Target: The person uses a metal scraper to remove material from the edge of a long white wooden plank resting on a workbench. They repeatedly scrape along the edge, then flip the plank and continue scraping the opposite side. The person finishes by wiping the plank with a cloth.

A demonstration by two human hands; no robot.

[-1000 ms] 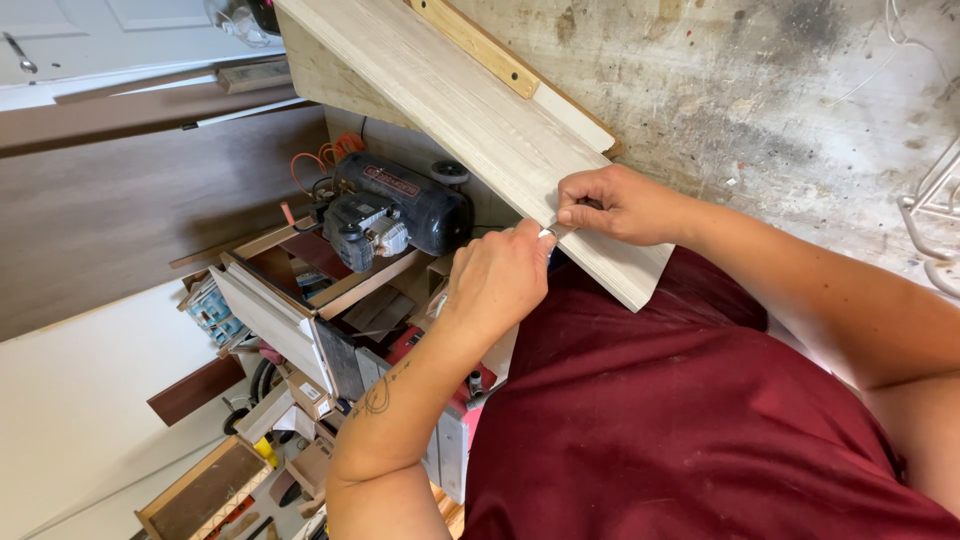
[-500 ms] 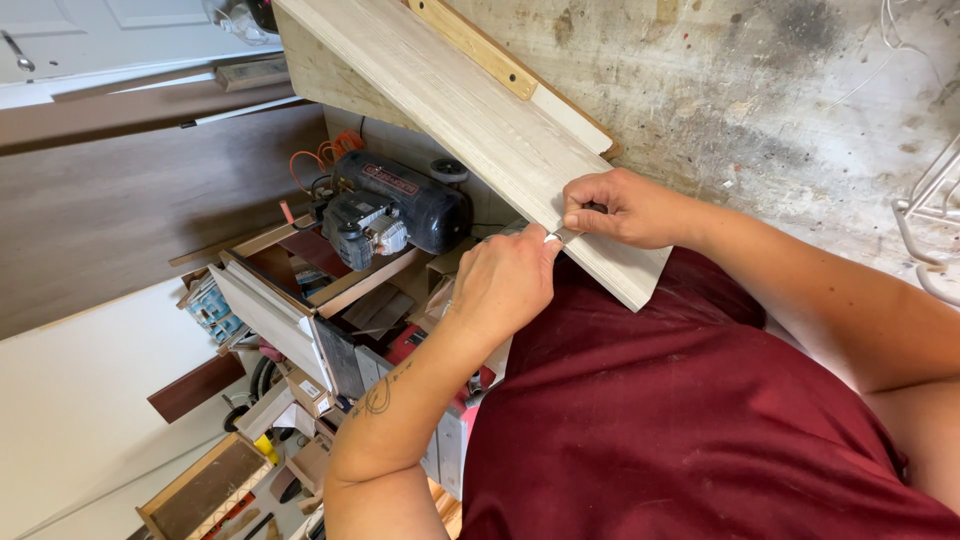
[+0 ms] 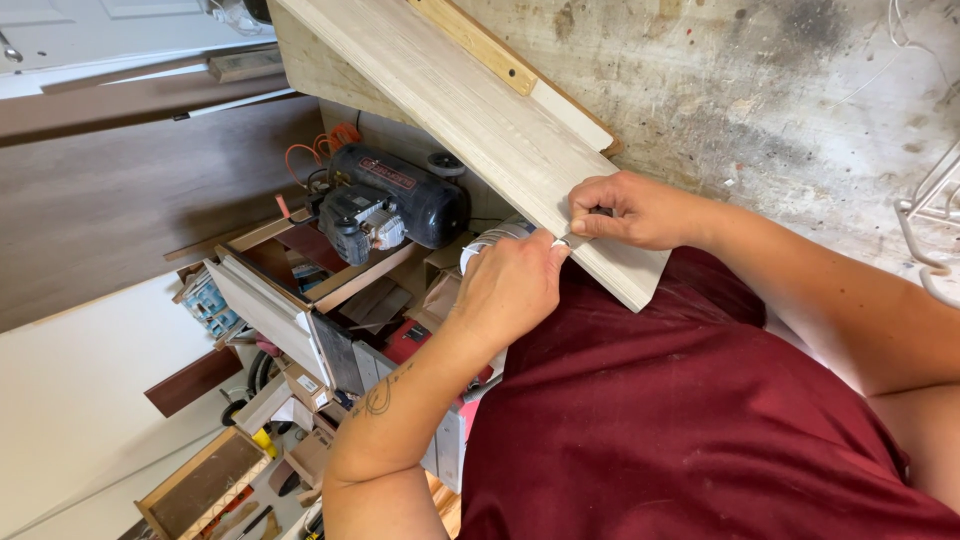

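Head view, board: a pale, whitewashed plank [image 3: 470, 110] runs diagonally from the top edge down to the person's red shirt [image 3: 680, 420], its near end at the waist.
Head view, right hand: the right hand [image 3: 640, 210] rests on the plank's face close to its near end, fingers curled tight, pinching a small pale strip [image 3: 562, 240] at the plank's edge.
Head view, left hand: the left hand [image 3: 510, 285] sits just below that edge, closed narrow, thumb and forefinger meeting the same strip; a white roll [image 3: 490, 243] shows partly behind its knuckles.
Head view, bench: the plank lies along the rim of a stained, scuffed work surface [image 3: 760, 90], with a tan wooden strip [image 3: 475, 42] lying beside the plank on it.
Head view, below the plank: a black motor unit [image 3: 395, 205] with orange cord, trays and offcuts sit well under the plank.
Risk: the strip looks thin, so a skewed pull could likely tear it or lay it crooked along the edge.
Risk: the plank overhangs the bench, so pressure near its end might tip or shift it.
Hidden: the strip's material and length are too small to tell; the left palm is turned away.
Cut off: the plank's far end leaves the top edge; whether the roll feeds the strip cannot be told.
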